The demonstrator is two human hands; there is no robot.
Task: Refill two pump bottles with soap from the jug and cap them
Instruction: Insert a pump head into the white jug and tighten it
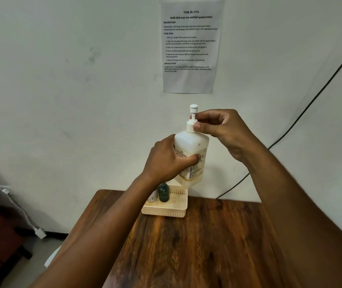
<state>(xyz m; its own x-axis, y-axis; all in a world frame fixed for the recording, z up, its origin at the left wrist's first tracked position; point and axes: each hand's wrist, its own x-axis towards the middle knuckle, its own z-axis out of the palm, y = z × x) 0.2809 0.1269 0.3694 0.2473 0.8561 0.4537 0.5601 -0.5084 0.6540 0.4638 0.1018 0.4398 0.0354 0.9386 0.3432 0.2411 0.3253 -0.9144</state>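
The left hand (167,161) is wrapped around the labelled body of the white pump bottle (192,154), gripping it in the air above the far edge of the wooden desk (207,246), slightly tilted. Just below it, a cream basket (166,210) sits at the desk's far edge near the far-left corner, with a dark green bottle (163,192) and a paler bottle (153,196) standing in its left part. The right hand (222,129) is closed with thumb and fingertips pinching the white pump head (193,119) at the bottle's neck.
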